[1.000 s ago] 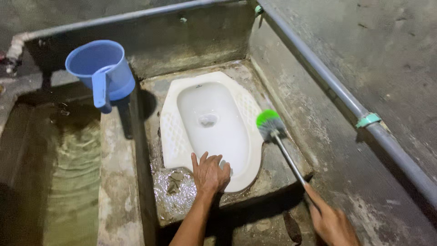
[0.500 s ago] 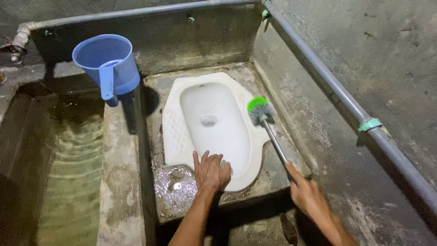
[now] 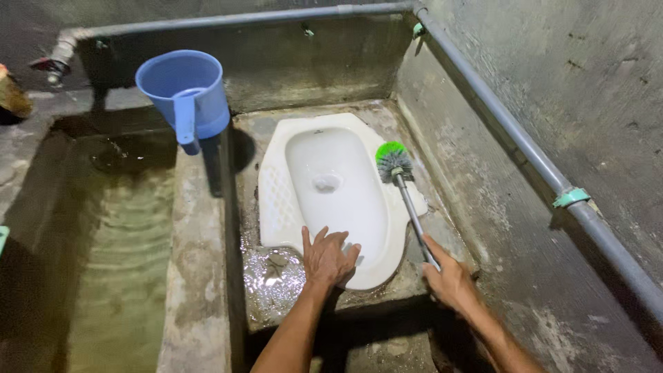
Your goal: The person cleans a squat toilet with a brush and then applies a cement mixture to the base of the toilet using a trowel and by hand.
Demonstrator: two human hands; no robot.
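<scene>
I see my left hand (image 3: 329,258) lying flat, fingers spread, on the near rim of the white squat toilet pan (image 3: 331,193), its grip released and holding nothing. My right hand (image 3: 450,280) has its grip clenched around the lower end of the toilet brush (image 3: 407,200) handle. The brush slants up and away from that hand, and its green and grey bristle head rests at the pan's right rim. The pan sits in a wet concrete floor (image 3: 276,283). To the left, a blue plastic dipper (image 3: 185,93) stands on the concrete wall of a water trough (image 3: 117,249). A grey pipe (image 3: 511,128) runs along the right wall
</scene>
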